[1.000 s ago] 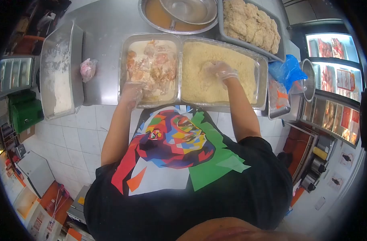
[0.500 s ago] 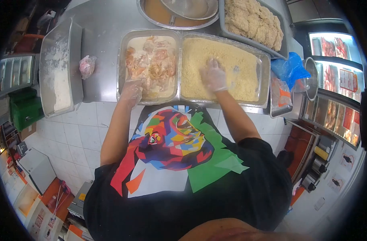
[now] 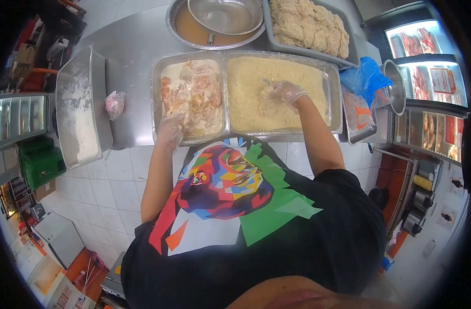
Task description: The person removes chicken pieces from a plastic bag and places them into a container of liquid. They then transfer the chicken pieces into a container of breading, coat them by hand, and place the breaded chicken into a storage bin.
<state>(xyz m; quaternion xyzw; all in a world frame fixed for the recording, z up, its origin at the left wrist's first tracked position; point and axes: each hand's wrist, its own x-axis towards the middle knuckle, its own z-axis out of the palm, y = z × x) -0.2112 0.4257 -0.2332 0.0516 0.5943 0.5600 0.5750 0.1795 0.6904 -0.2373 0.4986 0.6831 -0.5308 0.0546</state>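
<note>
My left hand (image 3: 171,130), in a clear plastic glove, is at the near left corner of a metal tray (image 3: 156,92) of raw chicken pieces (image 3: 200,98) in a whitish coating. Its fingers are closed on a chicken piece at the near edge; the fingertips are partly hidden. My right hand (image 3: 288,93), also gloved, is low over the pale yellow breading (image 3: 251,69) in the adjoining tray (image 3: 340,110). Its fingers point left and are slightly curved and apart. Beside them a breading-covered lump (image 3: 268,106) shows in the crumbs.
Behind the trays stand a bowl (image 3: 171,32) of brownish liquid with a metal strainer (image 3: 225,18), and a grey bin (image 3: 312,49) of breaded pieces. At left are a floury metal pan (image 3: 102,103) and a knotted plastic bag (image 3: 115,104). A blue bag (image 3: 368,80) lies right.
My right hand has lifted from lying flat on the breading and turned sideways, fingers now leftward. A coated lump shows beside it. My left hand stays at the chicken tray. The view has shifted slightly.
</note>
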